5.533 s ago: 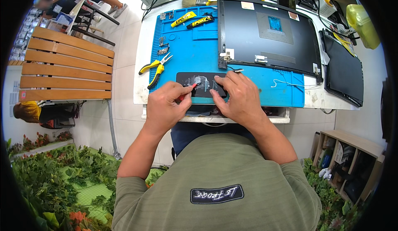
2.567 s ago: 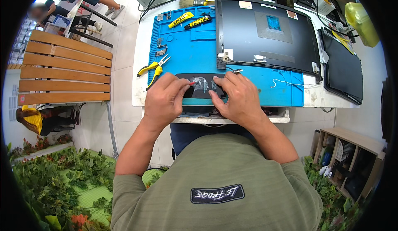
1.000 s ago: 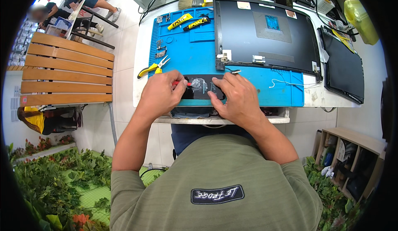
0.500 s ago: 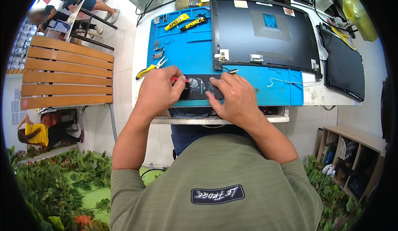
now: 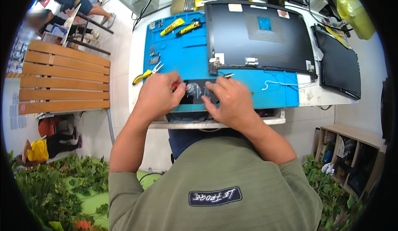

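Observation:
My left hand point(image 5: 158, 93) pinches a small red stick point(image 5: 175, 85), mostly hidden by its fingers. The stick's end is at a smeared grey paste point(image 5: 192, 89) on a flat dark card point(image 5: 188, 99). My right hand point(image 5: 231, 100) lies at the card's right side, thumb and fingers apart, fingertips touching its surface. Just beyond that hand, the tip of a dark slim tool point(image 5: 229, 75) pokes out; the rest is hidden. Beneath everything is a blue work mat point(image 5: 166, 53). Beyond the right hand lies a dark laptop lid point(image 5: 232, 36), with strips and labels on it.
Yellow-handled pliers point(image 5: 147, 73) lie left of my left hand. Farther up are a yellow tube point(image 5: 172, 26), a black-and-yellow tube point(image 5: 188, 29), small metal hinges point(image 5: 154, 56) and a wide brush point(image 5: 182, 4). A white wire point(image 5: 284, 83) and dark panels point(image 5: 338, 63) lie right.
The whole view has shifted slightly, so the table sits a little lower and left. My left hand still pinches the red stick at the paste; the right hand stays on the card.

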### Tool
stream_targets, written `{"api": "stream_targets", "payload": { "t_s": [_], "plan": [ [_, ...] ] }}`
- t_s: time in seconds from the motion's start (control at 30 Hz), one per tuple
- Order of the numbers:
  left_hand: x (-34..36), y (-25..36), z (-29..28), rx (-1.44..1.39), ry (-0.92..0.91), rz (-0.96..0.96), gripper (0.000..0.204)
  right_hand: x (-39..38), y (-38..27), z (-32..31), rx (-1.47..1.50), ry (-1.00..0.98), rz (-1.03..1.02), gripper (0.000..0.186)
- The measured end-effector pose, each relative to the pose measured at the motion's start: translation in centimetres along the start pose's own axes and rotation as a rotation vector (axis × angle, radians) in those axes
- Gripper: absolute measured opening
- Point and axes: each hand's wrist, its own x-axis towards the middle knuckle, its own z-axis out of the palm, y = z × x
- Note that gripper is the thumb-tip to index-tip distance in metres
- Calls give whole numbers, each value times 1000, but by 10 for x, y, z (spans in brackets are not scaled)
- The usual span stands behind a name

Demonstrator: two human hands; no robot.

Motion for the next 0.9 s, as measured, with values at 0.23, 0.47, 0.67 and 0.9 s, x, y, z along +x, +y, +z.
{"api": "stream_targets", "payload": {
  "t_s": [0.23,0.47,0.67,0.9],
  "plan": [
    [-4,6,-7,23,-28,-18,21,2,0,0,4,12,-7,34],
    [-16,3,-18,-55,7,15,20,-1,0,6,13,64,-24,36],
    [-18,9,-20,-113,91,63,15,0,-3,3,5,6,10,36],
    [-26,10,-4,135,205,313,11,0,-4,1,-3,7,6,35]
  ]
}}
